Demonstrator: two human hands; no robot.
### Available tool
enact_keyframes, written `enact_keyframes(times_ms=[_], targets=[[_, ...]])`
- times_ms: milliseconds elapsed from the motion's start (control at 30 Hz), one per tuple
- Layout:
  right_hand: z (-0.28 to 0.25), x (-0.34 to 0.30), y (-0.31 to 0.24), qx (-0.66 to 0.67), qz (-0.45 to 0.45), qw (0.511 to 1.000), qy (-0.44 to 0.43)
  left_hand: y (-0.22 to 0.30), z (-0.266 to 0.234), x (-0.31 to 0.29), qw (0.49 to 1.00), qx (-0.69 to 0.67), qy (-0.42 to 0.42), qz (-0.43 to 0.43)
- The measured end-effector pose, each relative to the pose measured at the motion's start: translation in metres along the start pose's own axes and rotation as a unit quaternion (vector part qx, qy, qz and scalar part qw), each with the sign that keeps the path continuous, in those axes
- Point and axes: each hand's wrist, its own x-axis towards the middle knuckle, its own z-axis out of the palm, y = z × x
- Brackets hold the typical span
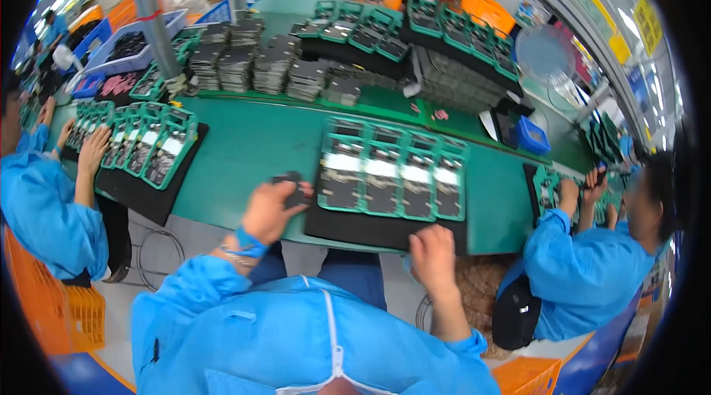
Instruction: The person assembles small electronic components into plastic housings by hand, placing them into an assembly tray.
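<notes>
My left hand (266, 211), with a blue strap at its wrist, grips a small dark flat piece (290, 179) just left of the black mat. The piece is blurred, so its exact kind does not show. On the black mat (355, 228) lie several green frames (385, 211) side by side, each holding a dark plate with a shiny silver band. At the mat's front right edge, my right hand (434, 256) is closed with its fingers curled. Whatever is in those fingers, if anything, is hidden.
Stacks of grey plates (272, 69) line the table's far side, near raised rows of green frames (370, 28). A blue bin (532, 136) stands at the far right. Co-workers in blue sit left (55, 202) and right (585, 269), handling green frames. A metal post (152, 17) rises far left.
</notes>
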Motion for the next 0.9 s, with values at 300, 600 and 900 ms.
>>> enact_keyframes(times_ms=[300, 600, 900], targets=[[-0.038, -0.004, 0.049, 0.016, 0.166, 0.976, 0.141, -0.051, 0.085, 0.029, 0.964, -0.136, -0.189, -0.127], [0.079, 0.062, -0.140, 0.580, 0.138, 0.714, -0.368, 0.016, -0.105, -0.087, 0.963, -0.249, -0.091, -0.047], [0.209, 0.144, -0.300, 0.680, 0.263, 0.540, -0.420, 0.020, -0.217, -0.175, 0.913, -0.335, 0.195, 0.123]])
